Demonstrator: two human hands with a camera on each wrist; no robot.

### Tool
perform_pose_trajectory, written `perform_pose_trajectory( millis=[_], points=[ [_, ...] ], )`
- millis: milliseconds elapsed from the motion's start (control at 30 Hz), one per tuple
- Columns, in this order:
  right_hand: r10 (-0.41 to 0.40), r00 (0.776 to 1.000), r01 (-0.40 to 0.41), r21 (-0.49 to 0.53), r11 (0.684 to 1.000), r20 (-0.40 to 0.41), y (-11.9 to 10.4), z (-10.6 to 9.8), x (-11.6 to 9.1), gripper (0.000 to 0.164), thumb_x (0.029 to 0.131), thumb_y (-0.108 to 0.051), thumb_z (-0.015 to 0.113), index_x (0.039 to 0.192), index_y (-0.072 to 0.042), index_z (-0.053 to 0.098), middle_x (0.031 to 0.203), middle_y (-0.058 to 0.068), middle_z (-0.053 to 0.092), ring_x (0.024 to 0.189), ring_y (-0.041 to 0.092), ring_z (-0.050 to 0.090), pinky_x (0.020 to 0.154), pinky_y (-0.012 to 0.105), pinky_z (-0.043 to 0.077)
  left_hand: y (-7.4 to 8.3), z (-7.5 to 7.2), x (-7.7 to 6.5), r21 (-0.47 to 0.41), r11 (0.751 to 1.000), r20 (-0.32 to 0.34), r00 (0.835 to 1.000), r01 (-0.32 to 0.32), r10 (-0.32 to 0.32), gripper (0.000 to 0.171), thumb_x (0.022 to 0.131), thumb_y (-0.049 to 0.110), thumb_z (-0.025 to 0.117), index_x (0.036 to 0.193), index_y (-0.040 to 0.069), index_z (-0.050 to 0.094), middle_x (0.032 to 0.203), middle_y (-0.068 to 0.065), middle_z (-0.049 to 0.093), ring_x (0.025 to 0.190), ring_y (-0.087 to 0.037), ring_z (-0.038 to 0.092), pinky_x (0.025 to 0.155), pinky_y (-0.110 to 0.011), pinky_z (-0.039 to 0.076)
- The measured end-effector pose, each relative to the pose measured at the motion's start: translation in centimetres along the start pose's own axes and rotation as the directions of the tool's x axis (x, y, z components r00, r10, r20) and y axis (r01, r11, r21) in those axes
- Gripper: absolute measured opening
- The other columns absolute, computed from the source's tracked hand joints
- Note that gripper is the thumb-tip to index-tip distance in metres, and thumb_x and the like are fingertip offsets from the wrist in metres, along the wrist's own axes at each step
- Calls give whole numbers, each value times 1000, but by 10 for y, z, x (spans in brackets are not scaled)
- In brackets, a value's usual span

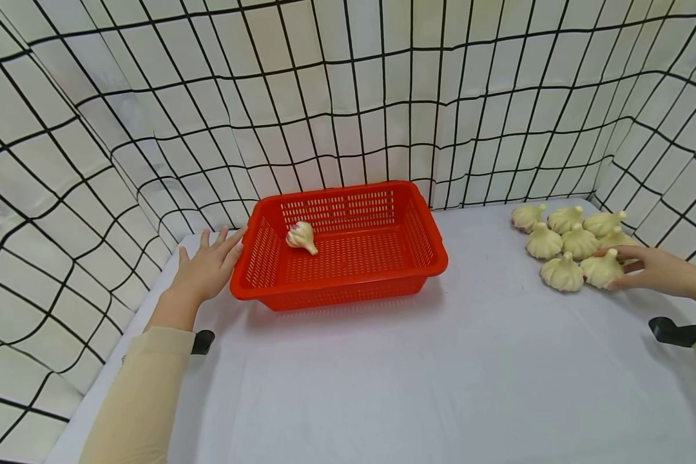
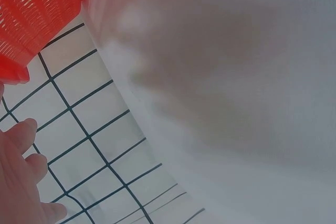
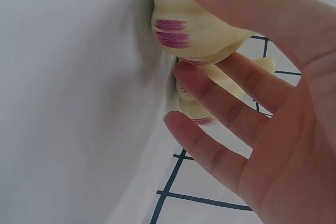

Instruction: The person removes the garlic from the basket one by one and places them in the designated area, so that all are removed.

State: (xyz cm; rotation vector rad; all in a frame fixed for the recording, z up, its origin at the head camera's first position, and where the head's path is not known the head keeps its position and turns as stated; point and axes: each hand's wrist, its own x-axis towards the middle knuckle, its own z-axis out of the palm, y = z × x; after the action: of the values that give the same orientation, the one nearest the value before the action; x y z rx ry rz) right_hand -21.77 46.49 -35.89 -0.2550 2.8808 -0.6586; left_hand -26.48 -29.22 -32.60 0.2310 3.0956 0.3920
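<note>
My left hand (image 1: 204, 269) lies with fingers spread at the left end of a red plastic basket (image 1: 348, 283), fingertips touching its rim. One garlic bulb (image 1: 300, 236) with purple marks lies inside the basket, toward its left. At the right, my right hand (image 1: 661, 272) pinches a pale garlic bulb (image 1: 600, 269) at the near edge of a cluster. In the right wrist view the thumb lies across this garlic bulb (image 3: 205, 24), with other fingers on its far side. Another bulb (image 3: 194, 103) shows partly behind those fingers.
Several more garlic bulbs (image 1: 579, 242) sit close together beside the right hand, near the back right corner. A black wire grid (image 1: 383, 103) backed with white sheeting walls the white table (image 1: 383, 380) at the back and both sides. Dark wrist mounts (image 1: 203, 341) show under both sleeves.
</note>
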Motion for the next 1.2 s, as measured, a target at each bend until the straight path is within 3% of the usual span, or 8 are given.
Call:
perform_pose_trajectory(
  millis=[333, 700, 1000, 1200],
  points=[
    [-14, 1000, 13, 5, 1000, 9, 1, 1, 4, 65, 92, -15, 77, 133, 20, 41, 131, 51, 41, 114, 67, 49, 89, 71, 48, 0, -1, -1, -3, 1000, 0, 1000, -2, 2, 67, 108, 57, 16, 166, 23, 16, 167, -25, 9, 150, -53, -10, 108, -80, -11],
    [18, 1000, -18, -5, 1000, 8, 0, 1, 4, 80, 93, -19, 76, 138, 27, 29, 136, 53, 36, 116, 67, 47, 91, 74, 44, 0, 0, 0, -16, 1000, -2, 1000, -4, 4, 67, 109, 56, 17, 166, 21, 17, 167, -25, 7, 150, -54, -10, 108, -79, -13],
    [18, 1000, -18, -7, 1000, -14, 3, -1, -1, 73, 96, -18, 73, 142, 21, 33, 139, 49, 37, 117, 65, 49, 88, 77, 42, -1, 1, -1, -20, 1000, 1, 1000, -3, 3, 67, 108, 57, 16, 166, 22, 16, 168, -24, 7, 150, -53, -11, 107, -79, -13],
    [31, 999, -31, -8, 999, -35, 0, -14, -3, 67, 99, -16, 70, 144, 19, 33, 141, 48, 36, 117, 66, 47, 88, 74, 46, 0, 1, 0, -20, 1000, -5, 1000, -4, 4, 67, 108, 57, 16, 166, 23, 17, 168, -23, 8, 151, -53, -10, 108, -79, -12]
  ],
)
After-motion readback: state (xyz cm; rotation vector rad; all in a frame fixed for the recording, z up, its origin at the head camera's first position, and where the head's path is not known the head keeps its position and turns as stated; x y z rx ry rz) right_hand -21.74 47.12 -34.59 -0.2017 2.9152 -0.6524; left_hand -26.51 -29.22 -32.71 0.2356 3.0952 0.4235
